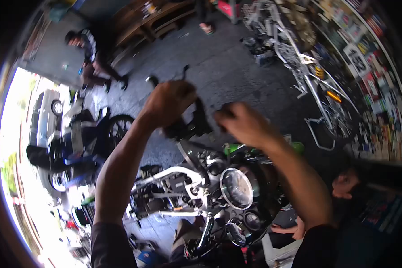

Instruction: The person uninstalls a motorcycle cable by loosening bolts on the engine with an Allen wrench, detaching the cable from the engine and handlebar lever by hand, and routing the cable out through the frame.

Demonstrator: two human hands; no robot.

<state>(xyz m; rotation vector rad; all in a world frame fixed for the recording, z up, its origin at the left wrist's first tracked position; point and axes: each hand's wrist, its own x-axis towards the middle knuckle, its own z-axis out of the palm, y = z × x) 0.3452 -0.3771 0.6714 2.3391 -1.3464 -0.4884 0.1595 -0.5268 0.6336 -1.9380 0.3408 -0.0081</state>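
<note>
My left hand (170, 102) is closed around the handlebar end of a partly stripped motorcycle, with a lever (186, 70) sticking out beyond the fingers. Just below that hand sits a black control housing (190, 128), on the metal handlebar (190, 156). To its right, my right hand (245, 124) is blurred, with its fingers curled together. Anything in those fingers is too smeared to name. Under my forearms are a round gauge (236, 188) with a bright rim and smaller dials (236, 233).
A silver motorcycle frame (315, 85) lies at the right, beside shelves of boxed parts (366, 67). On the left stands a blue motorcycle (78, 143). One person (91, 58) is at the upper left; another (348, 183) is low at the right. A wooden bench (152, 22) stands behind.
</note>
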